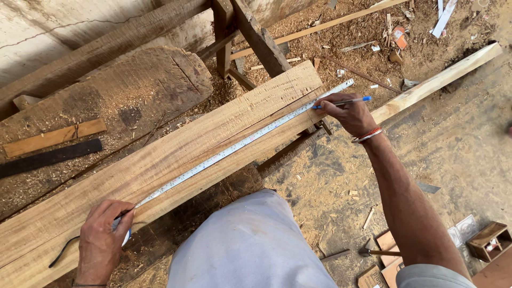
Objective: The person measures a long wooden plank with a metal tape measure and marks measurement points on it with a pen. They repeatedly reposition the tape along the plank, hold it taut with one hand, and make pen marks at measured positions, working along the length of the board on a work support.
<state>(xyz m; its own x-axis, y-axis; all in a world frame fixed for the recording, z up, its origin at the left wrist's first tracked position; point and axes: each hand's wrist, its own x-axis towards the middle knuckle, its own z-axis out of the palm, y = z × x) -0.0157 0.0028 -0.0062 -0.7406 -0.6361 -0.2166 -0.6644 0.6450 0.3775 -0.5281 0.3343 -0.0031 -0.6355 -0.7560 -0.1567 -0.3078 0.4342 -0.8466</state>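
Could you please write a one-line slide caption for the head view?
Left hand pins a tape measure along a plank while right hand holds a blue pen.

A woodworking shop, rough-sawn planks [176,149] on a trestle [250,37]; sawdust and shavings [330,176] over the floor, offcuts [53,137], a hammer [380,251] lying about

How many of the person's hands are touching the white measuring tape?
2. The left hand pins the white measuring tape at the near end of the long pale wooden plank; the right hand, holding a blue pen, steadies the far end.
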